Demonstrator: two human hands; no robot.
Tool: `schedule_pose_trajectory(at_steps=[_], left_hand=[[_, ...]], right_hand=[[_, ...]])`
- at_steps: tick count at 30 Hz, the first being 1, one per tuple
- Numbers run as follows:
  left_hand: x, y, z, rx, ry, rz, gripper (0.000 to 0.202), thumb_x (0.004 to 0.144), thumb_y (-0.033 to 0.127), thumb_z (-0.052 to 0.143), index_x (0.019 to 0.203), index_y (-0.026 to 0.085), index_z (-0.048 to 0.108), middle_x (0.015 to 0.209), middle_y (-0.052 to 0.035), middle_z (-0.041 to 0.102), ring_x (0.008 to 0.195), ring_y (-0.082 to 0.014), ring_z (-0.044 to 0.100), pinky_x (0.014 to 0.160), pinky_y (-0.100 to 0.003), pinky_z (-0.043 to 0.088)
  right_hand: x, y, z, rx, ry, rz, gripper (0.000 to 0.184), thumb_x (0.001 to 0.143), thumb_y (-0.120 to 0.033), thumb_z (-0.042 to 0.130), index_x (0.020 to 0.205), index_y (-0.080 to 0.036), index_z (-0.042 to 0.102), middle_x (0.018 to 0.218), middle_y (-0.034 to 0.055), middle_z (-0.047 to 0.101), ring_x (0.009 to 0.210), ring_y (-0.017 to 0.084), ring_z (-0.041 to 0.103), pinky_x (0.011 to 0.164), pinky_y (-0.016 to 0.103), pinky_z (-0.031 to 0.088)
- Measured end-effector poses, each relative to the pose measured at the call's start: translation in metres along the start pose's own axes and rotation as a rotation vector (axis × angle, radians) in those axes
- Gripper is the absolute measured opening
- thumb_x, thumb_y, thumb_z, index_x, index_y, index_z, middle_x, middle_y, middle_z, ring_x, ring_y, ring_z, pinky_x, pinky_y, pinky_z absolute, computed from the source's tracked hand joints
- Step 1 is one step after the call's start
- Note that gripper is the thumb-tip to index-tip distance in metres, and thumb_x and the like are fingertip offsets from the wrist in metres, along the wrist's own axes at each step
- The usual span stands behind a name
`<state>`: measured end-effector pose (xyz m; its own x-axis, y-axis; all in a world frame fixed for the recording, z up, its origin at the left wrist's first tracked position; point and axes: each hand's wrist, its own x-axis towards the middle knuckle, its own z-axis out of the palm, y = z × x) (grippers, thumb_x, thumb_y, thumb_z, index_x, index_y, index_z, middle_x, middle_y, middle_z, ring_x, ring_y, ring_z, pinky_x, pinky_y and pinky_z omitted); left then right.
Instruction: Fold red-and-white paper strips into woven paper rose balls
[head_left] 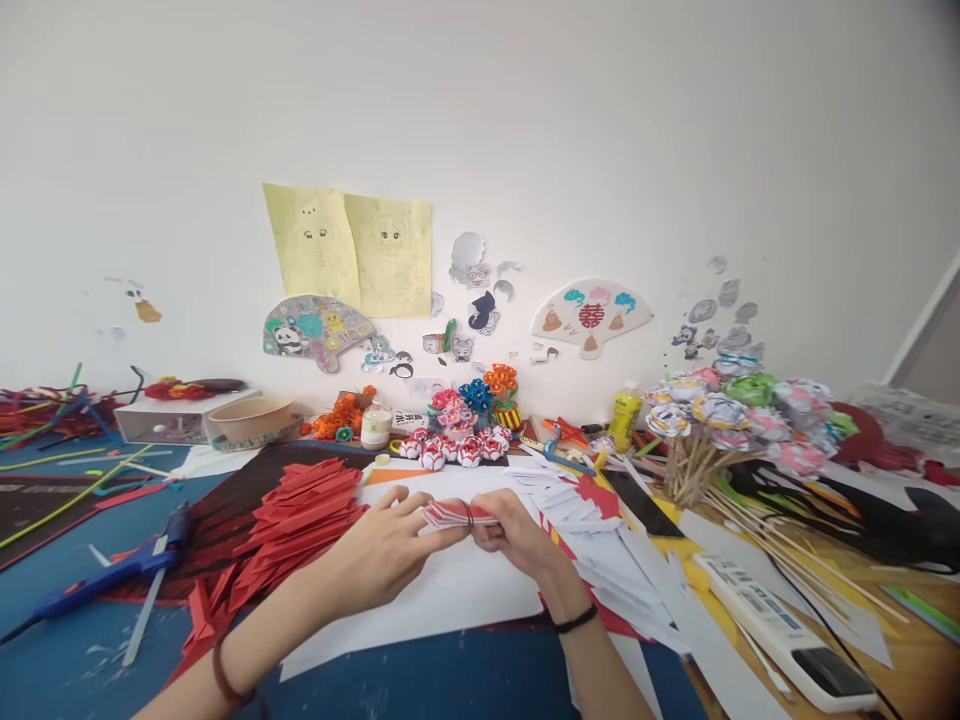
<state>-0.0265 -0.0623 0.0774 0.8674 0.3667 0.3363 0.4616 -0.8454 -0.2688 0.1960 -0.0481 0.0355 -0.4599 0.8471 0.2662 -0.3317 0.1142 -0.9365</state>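
Both hands meet over a white sheet (450, 600) on the table. My left hand (382, 555) pinches one end of a small folded stack of red-and-white paper (450, 514), bound round the middle by a thin dark band. My right hand (517, 535) grips the other end, fingers curled around it. A heap of folded red paper pieces (292, 530) lies just left of my left hand. Folded white paper pieces (592, 540) spread out to the right of my right hand.
A blue glue gun (112, 575) lies at the left. A power strip (780, 630) sits at the right, next to paper flowers on sticks (735, 420). Finished red-and-white paper balls (457, 448), a bowl (251, 418) and a yellow glue bottle (624, 415) line the back by the wall.
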Motion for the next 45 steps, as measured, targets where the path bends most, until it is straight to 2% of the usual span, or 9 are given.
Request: schedule_pose_trajectory(at_steps=[7,14,17,20,25,29,32,37,45], left_hand=[[-0.002,0.011,0.027,-0.574,0.166,-0.253,0.056,0.092,0.016,0.045,0.144,0.030,0.030,0.142,-0.0053,0.047,0.126,-0.0219,0.045,0.105,-0.039,0.038],[0.010,0.038,0.063,-0.778,0.271,-0.454,0.059,0.089,0.016,0.044,0.145,0.032,0.033,0.150,-0.0015,0.039,0.137,-0.0229,0.036,0.114,-0.046,0.030],[0.013,0.033,0.062,-0.801,0.348,-0.592,0.044,0.090,0.021,0.045,0.133,0.029,0.052,0.136,-0.0046,0.056,0.124,-0.0236,0.052,0.103,-0.044,0.043],[0.023,0.014,0.056,-0.758,0.403,-0.758,0.035,0.088,0.032,0.052,0.123,0.027,0.058,0.112,-0.0070,0.069,0.094,-0.0222,0.065,0.080,-0.038,0.052],[0.051,-0.017,0.049,-0.883,0.396,-0.528,0.027,0.084,0.040,0.061,0.104,0.024,0.066,0.101,-0.0045,0.070,0.086,-0.0183,0.063,0.070,-0.027,0.048],[0.056,-0.024,0.059,-1.007,0.412,-0.602,0.031,0.080,0.047,0.064,0.087,0.017,0.070,0.080,-0.0038,0.070,0.071,-0.0170,0.061,0.062,-0.024,0.044],[0.050,-0.026,0.073,-1.146,0.427,-0.710,0.037,0.077,0.050,0.065,0.085,0.015,0.070,0.071,-0.0035,0.068,0.060,-0.0143,0.057,0.054,-0.022,0.041],[0.042,-0.029,0.084,-1.302,0.417,-0.794,0.042,0.080,0.054,0.059,0.087,0.014,0.067,0.073,-0.0048,0.066,0.057,-0.0129,0.055,0.050,-0.022,0.041],[0.035,-0.023,0.078,-0.979,0.408,-0.551,0.025,0.081,0.042,0.065,0.086,0.019,0.074,0.084,-0.0059,0.074,0.079,-0.0204,0.065,0.070,-0.027,0.048]], right_hand=[[0.010,0.012,0.013,0.242,0.239,-0.051,0.039,0.087,-0.040,0.054,0.059,-0.019,0.036,0.053,-0.0090,0.030,0.042,0.004,0.017,0.043,0.023,0.010],[0.017,0.022,0.001,0.220,0.447,-0.014,0.033,0.085,-0.034,0.048,0.057,-0.019,0.040,0.049,-0.0103,0.027,0.038,0.004,0.015,0.040,0.021,0.012],[0.017,0.020,-0.009,0.296,0.522,0.014,0.034,0.084,-0.033,0.049,0.055,-0.020,0.036,0.047,-0.0106,0.026,0.038,0.004,0.013,0.038,0.020,0.013],[0.015,0.016,-0.017,0.428,0.411,0.187,0.043,0.087,-0.039,0.043,0.050,-0.021,0.031,0.043,-0.0106,0.023,0.036,0.004,0.009,0.036,0.020,0.011],[0.014,0.018,-0.017,0.374,0.276,0.398,0.056,0.093,-0.052,0.033,0.048,-0.020,0.040,0.038,-0.0102,0.022,0.032,0.004,0.012,0.035,0.019,0.014],[0.019,0.020,-0.017,-0.043,0.528,0.102,0.053,0.085,-0.064,0.046,0.076,-0.015,0.063,0.043,-0.0040,0.046,0.038,0.009,0.041,0.039,0.020,0.028],[0.021,0.020,-0.020,-0.251,0.447,-0.059,0.045,0.080,-0.055,0.062,0.097,-0.014,0.067,0.059,0.0013,0.062,0.052,0.013,0.056,0.050,0.024,0.042],[0.022,0.029,-0.024,-0.418,0.438,-0.103,0.039,0.075,-0.045,0.072,0.093,-0.011,0.071,0.066,0.0047,0.067,0.053,0.015,0.059,0.050,0.026,0.045],[0.021,0.034,-0.019,-0.512,0.344,-0.100,0.035,0.083,-0.047,0.061,0.084,-0.014,0.071,0.054,-0.0013,0.058,0.041,0.010,0.051,0.039,0.021,0.038]])
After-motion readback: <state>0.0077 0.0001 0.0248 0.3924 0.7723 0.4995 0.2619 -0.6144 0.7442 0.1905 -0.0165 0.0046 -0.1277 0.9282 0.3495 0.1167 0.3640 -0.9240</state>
